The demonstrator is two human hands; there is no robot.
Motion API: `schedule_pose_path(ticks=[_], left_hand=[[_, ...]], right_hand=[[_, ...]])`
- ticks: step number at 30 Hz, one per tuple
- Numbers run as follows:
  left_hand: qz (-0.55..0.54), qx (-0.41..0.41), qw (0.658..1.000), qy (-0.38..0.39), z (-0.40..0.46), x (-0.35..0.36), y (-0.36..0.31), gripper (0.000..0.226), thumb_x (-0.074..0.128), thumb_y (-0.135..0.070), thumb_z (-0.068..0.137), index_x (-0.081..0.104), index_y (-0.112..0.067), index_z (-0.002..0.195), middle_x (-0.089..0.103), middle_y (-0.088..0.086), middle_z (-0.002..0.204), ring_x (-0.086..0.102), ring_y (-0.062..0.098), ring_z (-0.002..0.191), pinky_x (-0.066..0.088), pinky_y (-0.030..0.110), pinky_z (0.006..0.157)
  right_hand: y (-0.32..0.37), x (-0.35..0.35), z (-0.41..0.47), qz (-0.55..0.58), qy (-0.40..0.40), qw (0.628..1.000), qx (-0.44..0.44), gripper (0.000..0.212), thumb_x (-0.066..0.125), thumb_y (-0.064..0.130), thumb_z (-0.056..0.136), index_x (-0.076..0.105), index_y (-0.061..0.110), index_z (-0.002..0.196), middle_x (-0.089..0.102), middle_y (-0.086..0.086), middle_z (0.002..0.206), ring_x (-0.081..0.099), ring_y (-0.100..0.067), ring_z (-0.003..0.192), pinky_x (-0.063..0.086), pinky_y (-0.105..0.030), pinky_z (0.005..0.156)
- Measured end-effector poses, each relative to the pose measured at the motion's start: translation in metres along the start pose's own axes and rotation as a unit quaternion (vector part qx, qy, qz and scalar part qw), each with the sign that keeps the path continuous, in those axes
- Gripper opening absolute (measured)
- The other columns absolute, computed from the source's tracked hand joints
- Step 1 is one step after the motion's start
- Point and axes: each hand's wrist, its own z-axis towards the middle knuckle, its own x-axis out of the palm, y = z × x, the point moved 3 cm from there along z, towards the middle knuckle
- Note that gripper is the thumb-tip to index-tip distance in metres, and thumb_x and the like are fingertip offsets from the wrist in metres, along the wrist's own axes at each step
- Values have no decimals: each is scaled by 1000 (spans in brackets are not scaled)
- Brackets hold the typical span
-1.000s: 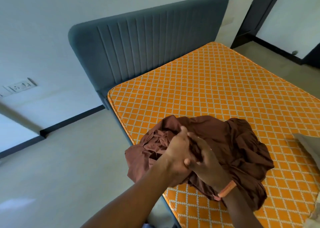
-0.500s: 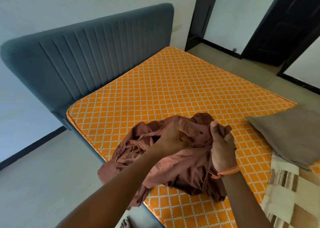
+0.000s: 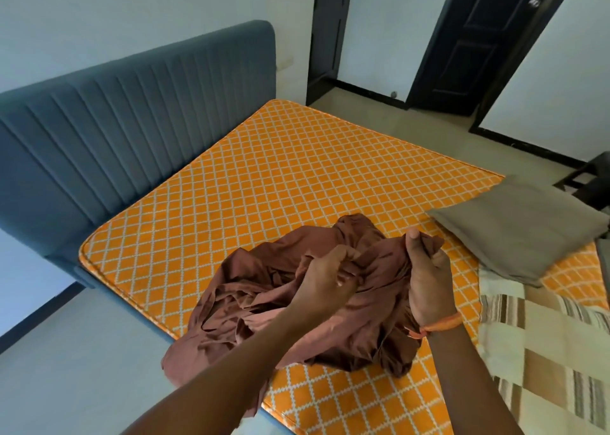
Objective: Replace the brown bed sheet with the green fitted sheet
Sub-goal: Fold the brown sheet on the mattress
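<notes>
The brown bed sheet (image 3: 260, 306) lies bunched in a crumpled heap on the near left edge of the bare orange diamond-patterned mattress (image 3: 297, 184). Part of it hangs over the bed's side. My left hand (image 3: 325, 278) grips a fold near the heap's middle. My right hand (image 3: 425, 273), with an orange band at the wrist, grips another fold and holds it raised. No green fitted sheet is in view.
A grey-blue padded headboard (image 3: 132, 121) stands at the far left. A grey-brown pillow (image 3: 518, 226) and a striped patchwork blanket (image 3: 544, 352) lie on the bed's right. Dark doors (image 3: 475, 38) and a dark stool (image 3: 591, 180) stand beyond the bed.
My hands were clasped together on the heap a second ago; my right hand has moved right and up with a fold. The view has swung right, showing the pillow and blanket.
</notes>
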Motion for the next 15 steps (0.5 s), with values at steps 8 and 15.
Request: schedule_pose_path(ticks=[8, 15], left_hand=[[40, 18, 998, 53, -7, 15, 0, 21, 71, -5, 79, 71, -6, 99, 73, 0, 91, 66, -3, 79, 47, 7, 68], [90, 25, 995, 46, -6, 13, 7, 7, 56, -20, 78, 61, -16, 81, 65, -8, 75, 60, 7, 64, 48, 31, 55]], right_hand=[[1, 5, 0, -10, -32, 999, 5, 86, 68, 74, 75, 26, -1, 75, 22, -24, 79, 32, -34, 73, 39, -44, 73], [13, 8, -6, -16, -53, 998, -15, 61, 66, 72, 76, 34, 23, 61, 23, -32, 78, 32, -34, 73, 37, -43, 73]])
